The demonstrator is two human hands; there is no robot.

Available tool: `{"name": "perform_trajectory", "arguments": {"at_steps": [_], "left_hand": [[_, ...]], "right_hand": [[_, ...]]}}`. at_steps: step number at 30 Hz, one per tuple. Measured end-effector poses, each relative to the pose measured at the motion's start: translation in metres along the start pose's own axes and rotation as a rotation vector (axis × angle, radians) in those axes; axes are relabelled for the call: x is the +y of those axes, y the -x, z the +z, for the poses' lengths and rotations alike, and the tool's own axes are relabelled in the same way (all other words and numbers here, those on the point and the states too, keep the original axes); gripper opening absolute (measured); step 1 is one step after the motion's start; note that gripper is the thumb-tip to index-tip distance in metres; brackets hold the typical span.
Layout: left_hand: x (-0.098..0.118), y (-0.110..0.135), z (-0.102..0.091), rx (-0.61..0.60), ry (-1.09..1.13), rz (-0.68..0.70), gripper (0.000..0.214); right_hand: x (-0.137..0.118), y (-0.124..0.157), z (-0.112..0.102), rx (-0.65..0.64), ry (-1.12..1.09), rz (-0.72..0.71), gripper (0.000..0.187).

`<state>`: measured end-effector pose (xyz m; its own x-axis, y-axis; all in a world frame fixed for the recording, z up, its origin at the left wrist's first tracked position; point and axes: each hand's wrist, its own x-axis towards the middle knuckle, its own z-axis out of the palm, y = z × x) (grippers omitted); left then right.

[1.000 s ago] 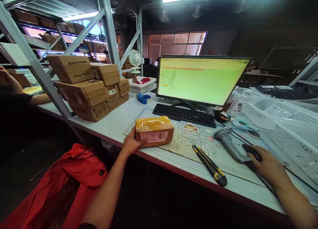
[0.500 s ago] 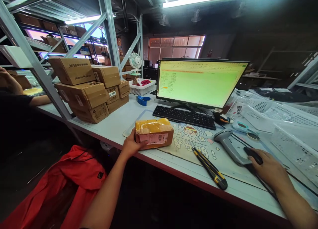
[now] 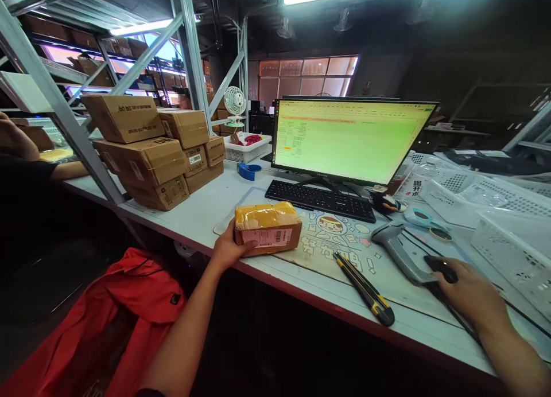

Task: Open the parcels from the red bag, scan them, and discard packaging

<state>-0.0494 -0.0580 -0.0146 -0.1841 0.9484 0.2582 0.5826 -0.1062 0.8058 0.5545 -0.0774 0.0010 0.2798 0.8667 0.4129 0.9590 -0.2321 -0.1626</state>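
My left hand (image 3: 229,249) grips the left end of a small cardboard box (image 3: 269,229), with its thumb across the front. Yellow tape covers the top of this box, and a white label with a barcode is on its front. Over at the right, my right hand (image 3: 471,294) is wrapped over a black computer mouse (image 3: 441,269). A grey handheld barcode scanner (image 3: 398,253) lies just left of that hand. Between my hands, a black and yellow utility knife (image 3: 364,288) rests near the desk's front edge.
Beyond the mat (image 3: 301,256) stand a keyboard (image 3: 321,200) and a lit monitor (image 3: 348,141). Stacked cartons (image 3: 148,162) rise at the left beside a metal rack post (image 3: 64,98). White plastic baskets (image 3: 508,259) crowd the right. Another person's arm (image 3: 69,170) shows far left.
The view has shifted very slightly. Both hands stay where they were, the left on the box and the right on the mouse.
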Motion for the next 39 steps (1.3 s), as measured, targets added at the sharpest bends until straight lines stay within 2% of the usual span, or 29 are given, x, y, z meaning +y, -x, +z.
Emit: {"name": "perform_trajectory", "arguments": {"at_steps": [18, 25, 34, 37, 39], "left_hand": [[-0.003, 0.000, 0.003, -0.005, 0.000, 0.005, 0.092], [-0.007, -0.002, 0.004, 0.002, -0.030, 0.008, 0.079], [-0.007, -0.002, 0.004, 0.005, -0.015, 0.018, 0.083], [-0.004, -0.001, 0.002, -0.009, -0.019, -0.004, 0.088], [-0.001, -0.001, 0.001, -0.006, -0.028, -0.027, 0.089]], "right_hand": [[0.010, -0.002, 0.007, 0.049, -0.101, -0.065, 0.059], [0.010, 0.001, 0.005, 0.073, -0.131, -0.085, 0.057], [0.010, 0.001, 0.011, 0.086, -0.174, -0.079, 0.056], [0.002, 0.004, 0.005, 0.074, -0.191, -0.068, 0.055], [-0.007, 0.005, -0.009, 0.098, -0.185, -0.071, 0.057]]}}
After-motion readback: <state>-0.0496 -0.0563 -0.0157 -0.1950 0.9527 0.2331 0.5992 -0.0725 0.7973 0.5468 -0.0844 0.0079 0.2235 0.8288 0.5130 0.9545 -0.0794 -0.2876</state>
